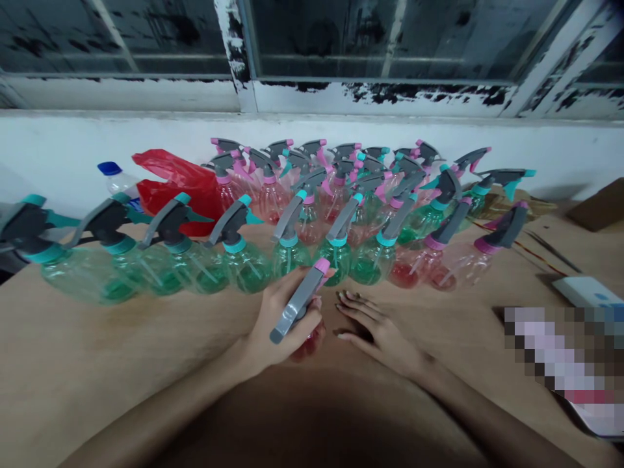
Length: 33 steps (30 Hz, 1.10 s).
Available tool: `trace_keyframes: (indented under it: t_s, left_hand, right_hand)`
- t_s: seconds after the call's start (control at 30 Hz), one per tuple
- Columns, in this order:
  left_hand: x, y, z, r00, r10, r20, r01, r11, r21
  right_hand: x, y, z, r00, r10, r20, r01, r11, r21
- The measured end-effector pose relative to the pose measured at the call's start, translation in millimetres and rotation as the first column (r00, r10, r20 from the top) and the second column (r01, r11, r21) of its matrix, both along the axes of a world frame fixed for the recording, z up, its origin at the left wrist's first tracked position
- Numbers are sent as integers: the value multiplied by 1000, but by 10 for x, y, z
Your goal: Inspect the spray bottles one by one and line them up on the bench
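Note:
My left hand (287, 318) is wrapped round a spray bottle (307, 348) with a pinkish-red body and a grey and pink trigger head. The bottle is upright near the table's front, and the hand hides most of it. To its right, my right hand (377, 328) rests on the table with fingers stretched out and nothing in them. Just beyond both hands runs a row of spray bottles, mostly green ones (248, 270) with teal collars. Two pink ones (407, 273) stand at the row's right end.
More pink and green spray bottles (270, 195) crowd behind the row, against the white wall. A red plastic bag (175, 179) and a blue-capped bottle (117, 179) are at back left. On the right lie a white box-like device (587, 292), a cable and a partly blurred flat object (599, 419).

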State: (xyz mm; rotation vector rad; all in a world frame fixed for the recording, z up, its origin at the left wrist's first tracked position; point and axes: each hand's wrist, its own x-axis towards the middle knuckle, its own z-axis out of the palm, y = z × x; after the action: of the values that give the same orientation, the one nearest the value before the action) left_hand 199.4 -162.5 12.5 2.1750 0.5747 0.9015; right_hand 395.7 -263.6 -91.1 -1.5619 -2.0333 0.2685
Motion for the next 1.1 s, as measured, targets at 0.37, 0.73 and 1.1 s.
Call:
trace_keyframes:
  t_s: [0.37, 0.73, 1.1]
  left_hand:
    - [-5, 16, -26, 1000, -10, 2, 10, 1000, 0]
    - [5, 2, -3, 1000, -7, 9, 7, 1000, 14]
    - [6, -9, 23, 1000, -12, 1, 12, 1000, 6]
  right_hand:
    - [17, 10, -61, 1000, -3, -27, 3, 1000, -4]
    - [4, 7, -42, 999, -16, -42, 16, 1000, 7]
    - [21, 3, -65, 1000, -9, -24, 9, 1000, -11]
